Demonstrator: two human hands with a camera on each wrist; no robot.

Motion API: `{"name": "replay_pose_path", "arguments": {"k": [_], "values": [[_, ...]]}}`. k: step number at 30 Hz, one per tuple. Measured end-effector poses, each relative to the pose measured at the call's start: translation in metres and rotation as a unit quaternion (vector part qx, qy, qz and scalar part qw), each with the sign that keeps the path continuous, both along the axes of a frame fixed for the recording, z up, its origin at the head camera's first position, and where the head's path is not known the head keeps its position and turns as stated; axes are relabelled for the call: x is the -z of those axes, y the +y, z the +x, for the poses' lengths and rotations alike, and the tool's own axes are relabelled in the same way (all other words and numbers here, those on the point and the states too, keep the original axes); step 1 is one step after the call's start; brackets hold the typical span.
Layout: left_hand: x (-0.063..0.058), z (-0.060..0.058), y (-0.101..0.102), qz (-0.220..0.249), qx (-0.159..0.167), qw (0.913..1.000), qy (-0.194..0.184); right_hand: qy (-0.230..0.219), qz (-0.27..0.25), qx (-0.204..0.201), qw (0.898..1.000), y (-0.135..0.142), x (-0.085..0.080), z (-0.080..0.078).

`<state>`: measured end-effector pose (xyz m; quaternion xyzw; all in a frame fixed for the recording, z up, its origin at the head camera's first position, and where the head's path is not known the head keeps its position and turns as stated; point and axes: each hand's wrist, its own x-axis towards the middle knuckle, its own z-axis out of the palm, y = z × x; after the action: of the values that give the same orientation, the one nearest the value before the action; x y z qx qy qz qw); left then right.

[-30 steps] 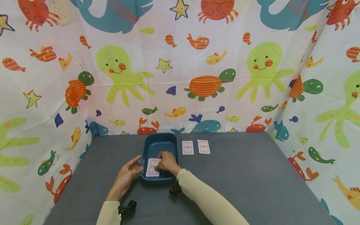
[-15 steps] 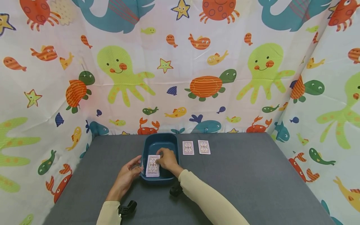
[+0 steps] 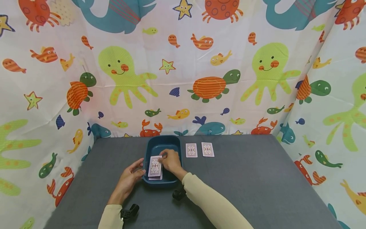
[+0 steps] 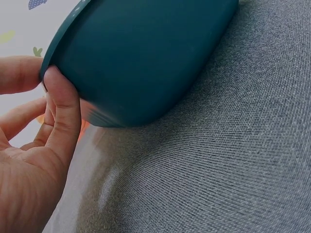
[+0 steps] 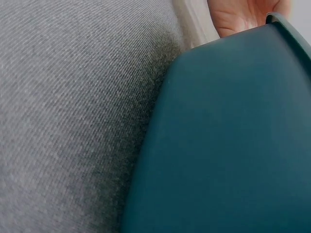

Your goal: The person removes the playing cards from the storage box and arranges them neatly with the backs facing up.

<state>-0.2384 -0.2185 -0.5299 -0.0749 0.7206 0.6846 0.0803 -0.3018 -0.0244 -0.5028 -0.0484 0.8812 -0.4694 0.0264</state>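
Observation:
A dark blue-green plastic tub (image 3: 163, 139) stands on the grey table. My left hand (image 3: 129, 178) pinches its left rim; in the left wrist view the thumb and a finger of that hand (image 4: 36, 160) meet at the rim. My right hand (image 3: 171, 161) reaches into the tub and pinches the right edge of a patterned playing card (image 3: 154, 167), back side up. That card is raised over another card (image 3: 155, 178) in the tub, which shows only at its lower edge. The right wrist view shows the tub's outer wall (image 5: 233, 131), with the right hand out of sight.
Two more playing cards, a left one (image 3: 191, 150) and a right one (image 3: 207, 149), lie back up on the table (image 3: 243, 181), right of the tub. A curtain (image 3: 177, 111) printed with sea animals hangs behind and beside the table.
My right hand has drawn a card up and away from the one beneath it, baring the lower card's bottom edge. The left hand has stayed at the rim.

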Motion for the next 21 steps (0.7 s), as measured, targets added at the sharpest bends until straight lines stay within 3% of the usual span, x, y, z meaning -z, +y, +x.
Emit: {"name": "replay_pose_path", "arguments": {"k": [12, 21], "values": [[-0.0006, -0.0016, 0.0005, 0.005, -0.006, 1.0, -0.006, 0.046, -0.023, 0.036, 0.998, -0.001, 0.0013, -0.005], [0.0004, -0.0009, -0.0001, 0.005, -0.005, 1.0, -0.002, 0.102, -0.103, 0.048, 0.988, 0.0025, -0.0051, 0.0001]]}}
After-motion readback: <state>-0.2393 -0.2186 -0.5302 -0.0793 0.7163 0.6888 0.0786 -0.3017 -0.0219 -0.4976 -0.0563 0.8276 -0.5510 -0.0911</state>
